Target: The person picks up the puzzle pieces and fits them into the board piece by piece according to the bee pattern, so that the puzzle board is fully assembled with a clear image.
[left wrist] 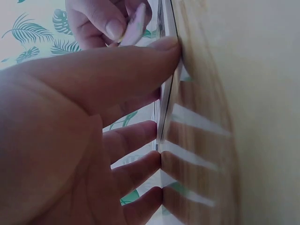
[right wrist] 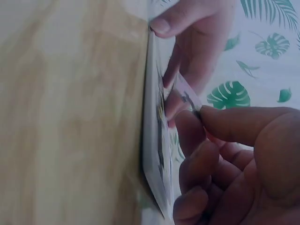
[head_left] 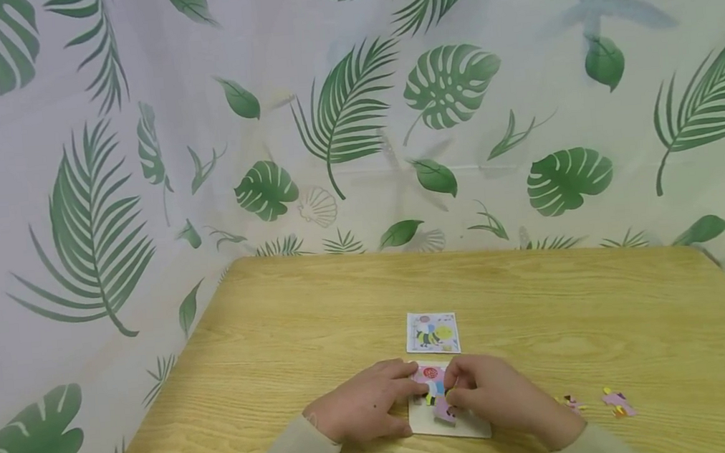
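A square jigsaw puzzle board lies on the table with a partly filled picture, a red round patch and a bee's striped body on it. My left hand rests along its left side, fingers fairly straight and touching the picture, thumb against the board's edge. Between thumb and forefinger my right hand pinches a pink puzzle piece, tilted above the board. The right wrist view shows that puzzle piece standing up from the surface. Part of the picture is hidden under both hands.
Just beyond the board lies a square reference card with a bee picture. Loose puzzle pieces lie to the right on the wooden table, with more pieces beside my right wrist. A leaf-patterned curtain hangs behind.
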Action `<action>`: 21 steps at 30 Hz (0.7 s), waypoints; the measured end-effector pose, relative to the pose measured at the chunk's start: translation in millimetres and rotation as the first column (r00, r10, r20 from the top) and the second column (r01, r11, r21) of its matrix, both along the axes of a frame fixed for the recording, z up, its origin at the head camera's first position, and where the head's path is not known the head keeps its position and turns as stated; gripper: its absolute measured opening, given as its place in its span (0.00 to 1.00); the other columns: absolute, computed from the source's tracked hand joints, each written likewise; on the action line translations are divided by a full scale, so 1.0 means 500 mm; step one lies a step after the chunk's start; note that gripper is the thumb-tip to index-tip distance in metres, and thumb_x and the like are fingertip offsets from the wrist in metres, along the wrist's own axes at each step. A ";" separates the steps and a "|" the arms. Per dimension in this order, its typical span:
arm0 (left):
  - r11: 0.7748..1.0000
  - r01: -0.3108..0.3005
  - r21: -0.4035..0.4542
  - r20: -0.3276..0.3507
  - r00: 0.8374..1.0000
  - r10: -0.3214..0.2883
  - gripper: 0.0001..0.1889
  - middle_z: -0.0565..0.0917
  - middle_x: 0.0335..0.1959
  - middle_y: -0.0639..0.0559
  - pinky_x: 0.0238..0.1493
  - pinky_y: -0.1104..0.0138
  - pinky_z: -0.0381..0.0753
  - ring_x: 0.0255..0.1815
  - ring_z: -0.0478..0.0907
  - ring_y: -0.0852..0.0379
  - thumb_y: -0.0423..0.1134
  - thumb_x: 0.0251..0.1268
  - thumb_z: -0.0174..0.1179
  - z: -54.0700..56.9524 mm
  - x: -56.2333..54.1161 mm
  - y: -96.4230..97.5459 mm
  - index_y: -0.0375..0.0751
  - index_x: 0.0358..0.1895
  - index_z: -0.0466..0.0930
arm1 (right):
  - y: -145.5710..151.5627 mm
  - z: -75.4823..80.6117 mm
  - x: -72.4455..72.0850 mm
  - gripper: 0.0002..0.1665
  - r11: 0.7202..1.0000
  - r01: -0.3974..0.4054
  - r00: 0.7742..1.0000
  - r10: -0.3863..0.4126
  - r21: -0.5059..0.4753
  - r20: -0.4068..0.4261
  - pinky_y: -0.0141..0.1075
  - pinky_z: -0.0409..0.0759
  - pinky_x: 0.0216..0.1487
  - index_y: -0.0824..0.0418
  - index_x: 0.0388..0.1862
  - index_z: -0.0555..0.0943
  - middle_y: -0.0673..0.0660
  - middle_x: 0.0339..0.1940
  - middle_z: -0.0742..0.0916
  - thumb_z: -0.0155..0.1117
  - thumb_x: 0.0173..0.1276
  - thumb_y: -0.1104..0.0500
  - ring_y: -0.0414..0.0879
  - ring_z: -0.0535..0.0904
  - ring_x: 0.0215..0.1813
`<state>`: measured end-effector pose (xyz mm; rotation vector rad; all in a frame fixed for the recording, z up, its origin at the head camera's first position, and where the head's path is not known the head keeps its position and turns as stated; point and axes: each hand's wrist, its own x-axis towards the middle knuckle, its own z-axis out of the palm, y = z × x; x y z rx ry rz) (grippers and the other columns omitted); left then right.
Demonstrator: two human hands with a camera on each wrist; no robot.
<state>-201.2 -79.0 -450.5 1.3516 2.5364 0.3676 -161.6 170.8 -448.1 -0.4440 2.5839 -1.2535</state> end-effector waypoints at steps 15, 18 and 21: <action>1.000 0.010 0.011 0.045 0.999 -0.010 0.35 0.59 0.80 0.51 0.75 0.57 0.59 0.79 0.55 0.48 0.49 0.69 0.66 0.007 -0.001 -0.007 0.57 0.77 0.66 | -0.057 -0.014 -0.014 0.09 0.984 -0.013 0.991 0.036 0.175 -0.126 0.35 0.69 0.29 0.48 0.33 0.78 0.43 0.23 0.78 0.71 0.64 0.59 0.39 0.72 0.26; 1.000 0.012 0.009 0.063 0.998 -0.013 0.35 0.59 0.80 0.50 0.75 0.56 0.59 0.79 0.54 0.47 0.50 0.69 0.65 0.008 -0.002 -0.008 0.57 0.78 0.65 | -0.063 -0.013 -0.013 0.10 0.983 -0.006 0.992 0.030 0.185 -0.126 0.36 0.70 0.29 0.47 0.32 0.78 0.43 0.22 0.78 0.71 0.65 0.59 0.40 0.72 0.26; 1.000 0.009 0.004 0.078 0.997 -0.010 0.35 0.58 0.80 0.51 0.75 0.56 0.58 0.80 0.54 0.47 0.50 0.70 0.65 0.008 -0.001 -0.008 0.57 0.78 0.64 | -0.065 -0.013 -0.012 0.09 0.983 0.011 0.993 0.011 0.181 -0.119 0.36 0.70 0.29 0.48 0.32 0.79 0.44 0.23 0.78 0.72 0.65 0.59 0.40 0.72 0.26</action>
